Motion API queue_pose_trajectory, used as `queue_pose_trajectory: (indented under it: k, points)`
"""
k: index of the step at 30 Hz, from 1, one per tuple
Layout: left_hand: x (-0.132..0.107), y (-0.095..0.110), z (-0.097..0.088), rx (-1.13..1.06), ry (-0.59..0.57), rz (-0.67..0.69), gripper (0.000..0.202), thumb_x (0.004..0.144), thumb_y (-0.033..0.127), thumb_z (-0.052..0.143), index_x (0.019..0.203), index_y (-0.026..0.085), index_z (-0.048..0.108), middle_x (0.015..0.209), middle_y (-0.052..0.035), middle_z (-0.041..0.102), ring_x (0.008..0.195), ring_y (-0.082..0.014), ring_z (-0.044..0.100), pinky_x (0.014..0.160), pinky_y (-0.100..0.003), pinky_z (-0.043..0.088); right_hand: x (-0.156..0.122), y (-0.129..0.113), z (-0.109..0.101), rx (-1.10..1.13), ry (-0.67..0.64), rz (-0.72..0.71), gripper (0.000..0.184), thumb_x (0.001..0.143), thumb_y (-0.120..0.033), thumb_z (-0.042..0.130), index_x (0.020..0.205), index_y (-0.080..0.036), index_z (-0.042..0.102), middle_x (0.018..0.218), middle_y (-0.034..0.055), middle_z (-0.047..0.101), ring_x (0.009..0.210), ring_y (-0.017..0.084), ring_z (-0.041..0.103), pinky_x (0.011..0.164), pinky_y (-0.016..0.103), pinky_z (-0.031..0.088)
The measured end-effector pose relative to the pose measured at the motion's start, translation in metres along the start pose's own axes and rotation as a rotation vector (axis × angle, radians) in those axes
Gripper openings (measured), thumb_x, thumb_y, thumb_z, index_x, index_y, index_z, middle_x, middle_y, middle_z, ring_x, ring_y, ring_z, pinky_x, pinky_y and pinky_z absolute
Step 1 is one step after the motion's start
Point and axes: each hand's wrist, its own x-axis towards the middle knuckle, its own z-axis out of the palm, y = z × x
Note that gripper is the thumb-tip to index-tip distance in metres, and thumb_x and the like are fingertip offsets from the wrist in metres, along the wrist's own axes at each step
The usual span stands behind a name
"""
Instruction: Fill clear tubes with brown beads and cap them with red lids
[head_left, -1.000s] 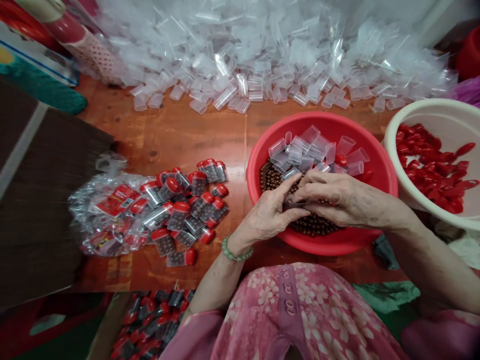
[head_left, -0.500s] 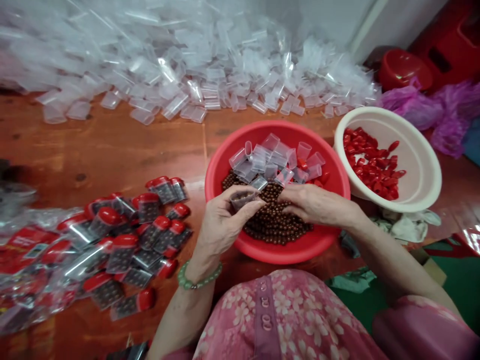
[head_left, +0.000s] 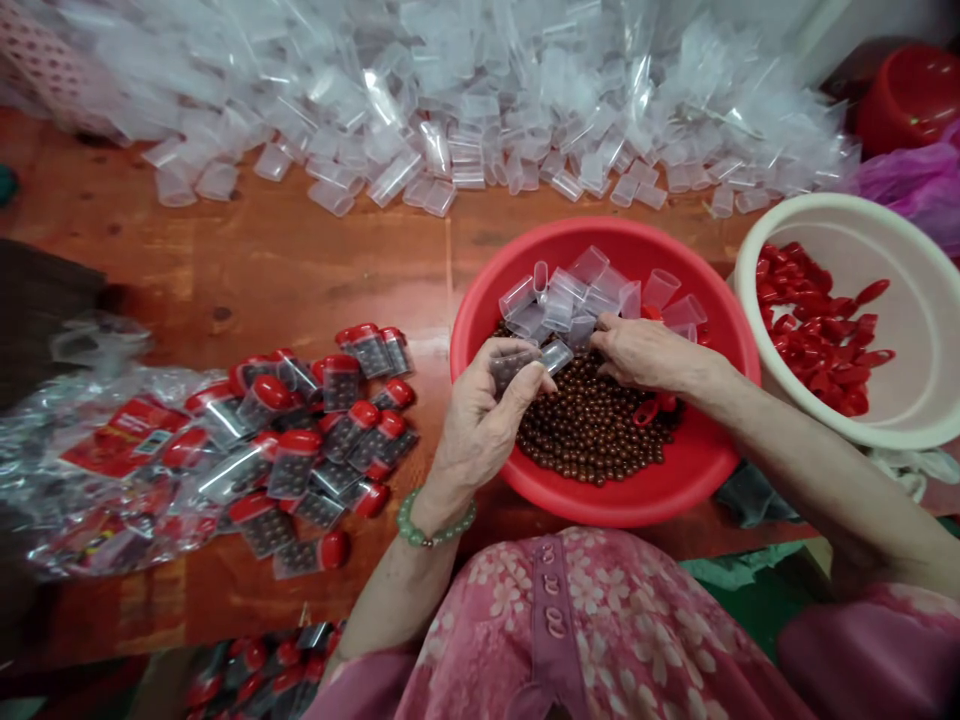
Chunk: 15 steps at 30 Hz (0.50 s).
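My left hand (head_left: 484,415) is closed round a small clear plastic vial (head_left: 512,363) with brown beads in it, held at the left rim of the red basin (head_left: 622,490). My right hand (head_left: 637,352) reaches into the basin with its fingers curled over the brown beads (head_left: 592,430), beside the empty clear vials (head_left: 570,295). What those fingers hold, if anything, is hidden. A red cap (head_left: 646,411) lies on the beads just below that hand.
A cream bowl (head_left: 911,425) of red caps (head_left: 817,335) stands right of the basin. Filled, red-capped vials (head_left: 322,420) lie in a heap on the wooden table (head_left: 300,270) at left, by a plastic bag (head_left: 112,440). A large pile of empty vials (head_left: 465,110) runs along the back.
My hands have parted: the left now holds the vial alone at the basin's left rim, and the right has moved back toward the empty vials. The camera swung right, then partly back.
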Motion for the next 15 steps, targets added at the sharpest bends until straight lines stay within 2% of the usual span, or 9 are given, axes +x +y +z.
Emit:
queue_pose_trajectory:
  k: [2, 7, 10, 12, 15]
  points:
    - [0.0, -0.001, -0.001, 0.014, -0.019, -0.002, 0.027, 0.095, 0.045, 0.064, 0.104, 0.02, 0.058, 0.085, -0.0008, 0.07, 0.081, -0.0128, 0.063, 0.082, -0.026, 0.049, -0.004, 0.004, 0.001, 0.012, -0.001, -0.023, 0.026, 0.089, -0.025, 0.065, 0.112, -0.013, 0.067, 0.119, 0.0161, 0.062, 0.091, 0.025, 0.069, 0.072, 0.032, 0.049]
    - [0.0, -0.004, -0.002, 0.071, -0.082, -0.008, 0.026, 0.097, 0.044, 0.06, 0.107, 0.02, 0.059, 0.088, -0.002, 0.069, 0.084, -0.0144, 0.063, 0.082, -0.027, 0.048, -0.007, 0.013, -0.001, 0.01, -0.011, 0.003, 0.024, 0.087, -0.016, 0.061, 0.11, -0.014, 0.068, 0.112, 0.0163, 0.066, 0.084, 0.026, 0.069, 0.068, 0.033, 0.048]
    - [0.0, -0.006, -0.003, 0.093, -0.107, -0.004, 0.027, 0.098, 0.044, 0.058, 0.109, 0.02, 0.059, 0.089, -0.0022, 0.069, 0.084, -0.0143, 0.063, 0.081, -0.026, 0.049, -0.01, 0.018, -0.005, 0.027, 0.01, -0.002, 0.024, 0.086, -0.022, 0.065, 0.109, -0.014, 0.069, 0.113, 0.0166, 0.067, 0.088, 0.027, 0.069, 0.073, 0.034, 0.049]
    - [-0.001, -0.007, -0.003, 0.119, -0.109, -0.013, 0.027, 0.099, 0.044, 0.056, 0.111, 0.02, 0.059, 0.089, -0.0023, 0.069, 0.084, -0.0143, 0.064, 0.081, -0.026, 0.049, -0.014, 0.023, -0.008, 0.116, 0.09, -0.045, 0.028, 0.088, -0.028, 0.067, 0.112, -0.013, 0.068, 0.111, 0.0154, 0.068, 0.094, 0.028, 0.068, 0.079, 0.036, 0.051]
    - [-0.001, -0.008, -0.003, 0.153, -0.15, -0.05, 0.029, 0.099, 0.044, 0.055, 0.115, 0.021, 0.058, 0.091, -0.0026, 0.069, 0.083, -0.0152, 0.065, 0.08, -0.028, 0.05, -0.024, 0.026, -0.011, 0.372, 0.307, -0.155, 0.038, 0.088, -0.042, 0.07, 0.115, -0.016, 0.069, 0.106, 0.0113, 0.072, 0.099, 0.027, 0.065, 0.088, 0.039, 0.051]
